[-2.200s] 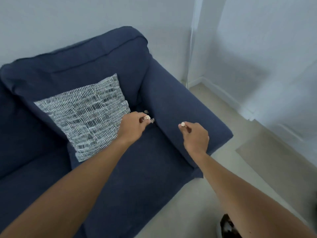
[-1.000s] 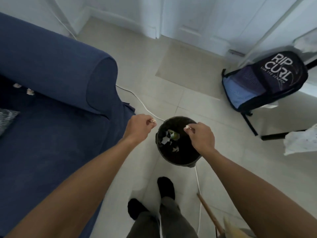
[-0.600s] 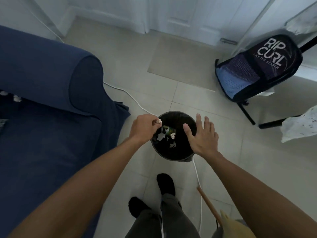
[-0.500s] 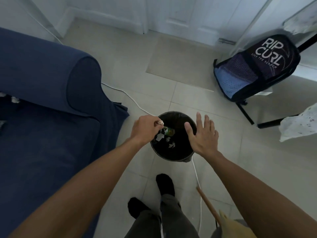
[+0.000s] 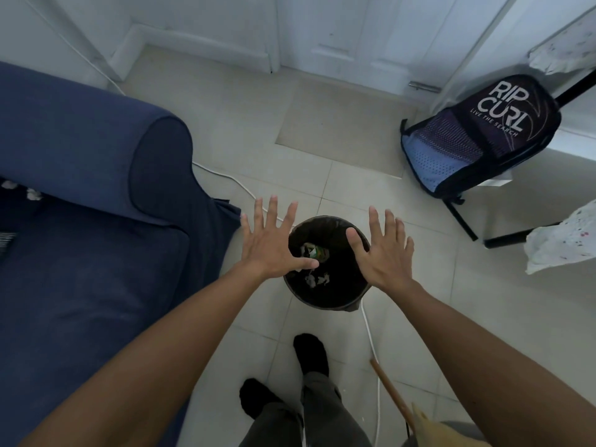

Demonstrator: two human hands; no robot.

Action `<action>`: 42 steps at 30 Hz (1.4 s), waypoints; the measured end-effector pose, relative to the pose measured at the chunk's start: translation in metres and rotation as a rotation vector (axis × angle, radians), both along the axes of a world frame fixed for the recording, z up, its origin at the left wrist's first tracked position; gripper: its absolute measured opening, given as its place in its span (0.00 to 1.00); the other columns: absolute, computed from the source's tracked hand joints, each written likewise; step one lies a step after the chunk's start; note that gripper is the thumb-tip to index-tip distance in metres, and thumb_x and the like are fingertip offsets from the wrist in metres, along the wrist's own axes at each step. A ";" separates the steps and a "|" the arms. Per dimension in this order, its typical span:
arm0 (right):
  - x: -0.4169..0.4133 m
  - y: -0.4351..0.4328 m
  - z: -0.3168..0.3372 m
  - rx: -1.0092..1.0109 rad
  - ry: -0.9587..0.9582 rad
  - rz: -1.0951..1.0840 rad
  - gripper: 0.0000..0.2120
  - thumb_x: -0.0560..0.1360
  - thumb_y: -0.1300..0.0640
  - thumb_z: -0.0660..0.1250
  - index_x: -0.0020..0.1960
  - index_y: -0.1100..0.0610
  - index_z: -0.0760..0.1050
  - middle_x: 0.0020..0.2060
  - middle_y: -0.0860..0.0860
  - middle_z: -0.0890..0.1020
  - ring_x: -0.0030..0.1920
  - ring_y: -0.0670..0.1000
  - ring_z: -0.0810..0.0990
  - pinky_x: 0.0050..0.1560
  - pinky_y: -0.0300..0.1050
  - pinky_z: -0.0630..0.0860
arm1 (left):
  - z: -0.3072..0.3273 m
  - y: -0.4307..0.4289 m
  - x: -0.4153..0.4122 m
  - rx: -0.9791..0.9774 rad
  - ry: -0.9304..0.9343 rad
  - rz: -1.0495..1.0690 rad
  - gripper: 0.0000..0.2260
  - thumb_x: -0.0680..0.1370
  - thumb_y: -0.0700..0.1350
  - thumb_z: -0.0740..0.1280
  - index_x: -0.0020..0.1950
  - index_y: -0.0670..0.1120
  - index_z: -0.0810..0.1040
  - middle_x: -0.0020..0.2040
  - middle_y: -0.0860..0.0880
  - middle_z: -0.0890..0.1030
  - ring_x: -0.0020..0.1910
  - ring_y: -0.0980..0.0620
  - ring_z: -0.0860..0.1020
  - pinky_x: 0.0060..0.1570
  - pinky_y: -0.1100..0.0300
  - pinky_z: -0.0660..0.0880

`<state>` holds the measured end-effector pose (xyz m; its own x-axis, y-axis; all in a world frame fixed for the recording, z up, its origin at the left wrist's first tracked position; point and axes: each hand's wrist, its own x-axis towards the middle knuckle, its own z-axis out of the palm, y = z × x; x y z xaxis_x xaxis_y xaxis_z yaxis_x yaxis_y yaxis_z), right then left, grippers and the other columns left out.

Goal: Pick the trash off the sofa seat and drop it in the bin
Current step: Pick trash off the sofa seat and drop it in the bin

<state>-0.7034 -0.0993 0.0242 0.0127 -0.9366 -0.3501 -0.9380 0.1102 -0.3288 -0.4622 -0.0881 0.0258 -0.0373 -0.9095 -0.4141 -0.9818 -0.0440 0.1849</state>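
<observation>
Both hands splayed wide, palms down, nothing held: left hand [image 5: 272, 243] over the bin's left rim, thumb reaching across the opening; right hand [image 5: 383, 253] over the right rim, fingers fanned toward the far side. Black round bin [image 5: 325, 300] sits on the pale tiled floor [image 5: 245, 130] between the two hands, just right of the sofa's front corner. Inside it: crumpled white paper scraps [image 5: 317, 279] near the bottom, plus a green-and-white wrapper [image 5: 317, 251] a bit farther in, partly behind the left thumb. More trash left on the sofa seat: two small white crumpled bits [image 5: 34, 194] at far left, tucked in the crease at the base of the armrest [image 5: 96, 150], well apart from the bin. Navy sofa [image 5: 80, 285] fills the left side. White cable [image 5: 371, 337] runs along the floor past the bin's near right side, another stretch passing behind the left hand. Person's feet in black socks [image 5: 311, 353] stand near, below the bin, grey trousers above them. Wooden broom handle [image 5: 392, 393] at near right. Rip Curl backpack [image 5: 477, 140] leans far right by a white door [image 5: 338, 37]. Beige mat [image 5: 345, 124] lies before the door.
</observation>
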 end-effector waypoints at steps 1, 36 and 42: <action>0.002 -0.001 0.001 0.002 0.003 0.009 0.45 0.70 0.21 0.34 0.81 0.43 0.43 0.82 0.53 0.46 0.80 0.58 0.43 0.76 0.67 0.45 | 0.001 0.000 0.004 0.001 -0.007 0.007 0.60 0.58 0.83 0.58 0.77 0.58 0.33 0.79 0.43 0.33 0.75 0.38 0.29 0.71 0.30 0.38; 0.476 0.010 0.179 -0.383 -0.084 1.001 0.40 0.75 0.23 0.38 0.80 0.43 0.47 0.81 0.54 0.52 0.80 0.58 0.46 0.75 0.67 0.47 | 0.177 0.251 0.397 -0.291 -0.247 0.913 0.43 0.70 0.79 0.43 0.79 0.59 0.39 0.80 0.47 0.36 0.75 0.43 0.28 0.73 0.37 0.35; 0.533 0.052 0.181 -0.381 -0.090 1.166 0.43 0.73 0.23 0.36 0.81 0.44 0.46 0.81 0.53 0.50 0.80 0.57 0.44 0.76 0.66 0.46 | 0.174 0.315 0.426 -0.309 -0.245 1.032 0.42 0.71 0.78 0.44 0.79 0.60 0.39 0.81 0.47 0.36 0.75 0.44 0.27 0.73 0.38 0.34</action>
